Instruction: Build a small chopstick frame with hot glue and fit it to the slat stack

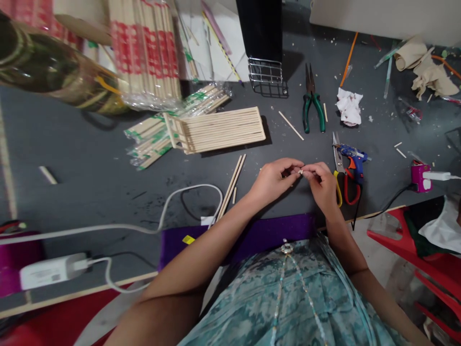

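My left hand [276,177] and my right hand [320,180] meet at the fingertips over the grey table. Both pinch a tiny pale piece [300,171], too small to make out well. Several loose wooden sticks [232,185] lie left of my left hand. Behind them a small rack of glued sticks [221,129] rests partly on packaged chopsticks [154,139]. Red-and-yellow-handled scissors [338,161] and a blue glue gun [357,163] lie right of my right hand. Green-handled pliers [313,103] are farther back.
White cables [126,227] cross the table's left side. A purple cloth or case [281,233] lies at the front edge. Crumpled paper [349,106], a wire basket with a black item [265,71] and a purple adapter [420,177] stand around. A red chair [406,235] is at right.
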A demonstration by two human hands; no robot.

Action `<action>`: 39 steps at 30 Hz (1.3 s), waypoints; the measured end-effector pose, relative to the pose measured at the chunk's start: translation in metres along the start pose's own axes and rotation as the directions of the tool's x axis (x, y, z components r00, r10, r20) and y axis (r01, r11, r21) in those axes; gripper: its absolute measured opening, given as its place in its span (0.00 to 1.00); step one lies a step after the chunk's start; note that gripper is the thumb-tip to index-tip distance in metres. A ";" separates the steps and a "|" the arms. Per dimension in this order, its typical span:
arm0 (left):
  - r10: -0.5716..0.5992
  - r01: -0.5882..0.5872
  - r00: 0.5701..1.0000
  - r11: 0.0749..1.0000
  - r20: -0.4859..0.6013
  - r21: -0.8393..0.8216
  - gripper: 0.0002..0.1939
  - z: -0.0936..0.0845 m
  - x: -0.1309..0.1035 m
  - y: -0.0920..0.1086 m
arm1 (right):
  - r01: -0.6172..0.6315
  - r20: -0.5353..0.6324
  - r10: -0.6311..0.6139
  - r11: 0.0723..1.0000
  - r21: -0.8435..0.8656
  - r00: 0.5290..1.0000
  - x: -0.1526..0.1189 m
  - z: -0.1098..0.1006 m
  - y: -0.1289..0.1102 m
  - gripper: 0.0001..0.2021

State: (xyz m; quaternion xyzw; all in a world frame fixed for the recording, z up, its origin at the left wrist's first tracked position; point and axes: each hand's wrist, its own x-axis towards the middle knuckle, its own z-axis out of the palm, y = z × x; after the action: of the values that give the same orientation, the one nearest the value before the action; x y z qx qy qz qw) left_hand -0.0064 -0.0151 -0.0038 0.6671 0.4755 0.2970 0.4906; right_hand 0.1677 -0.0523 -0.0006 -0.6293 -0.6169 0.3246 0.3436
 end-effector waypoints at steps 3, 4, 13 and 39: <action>-0.016 0.015 0.999 1.000 -0.034 -0.024 0.11 0.000 0.000 -0.001 | 0.016 0.003 -0.016 1.000 0.007 1.000 0.002 0.001 -0.001 0.09; -0.013 0.012 0.999 1.000 -0.042 -0.015 0.11 0.000 0.000 -0.002 | 0.018 0.004 -0.018 1.000 -0.005 1.000 0.002 0.001 -0.002 0.09; 0.128 -0.117 0.988 0.984 -0.081 0.133 0.09 -0.002 -0.003 -0.002 | 0.028 0.034 -0.026 0.998 -0.059 0.999 0.000 -0.001 -0.004 0.11; 0.194 -0.161 0.981 0.771 0.015 0.616 0.11 0.012 0.005 -0.010 | 0.126 0.152 -0.061 0.876 -0.466 0.987 0.010 0.004 -0.002 0.15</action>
State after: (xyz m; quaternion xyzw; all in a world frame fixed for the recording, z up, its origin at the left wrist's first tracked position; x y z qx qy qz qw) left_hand 0.0022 -0.0143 -0.0173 0.8245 0.4930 0.1876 0.2048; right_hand 0.1634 -0.0421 -0.0016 -0.6407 -0.7286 0.1880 0.1526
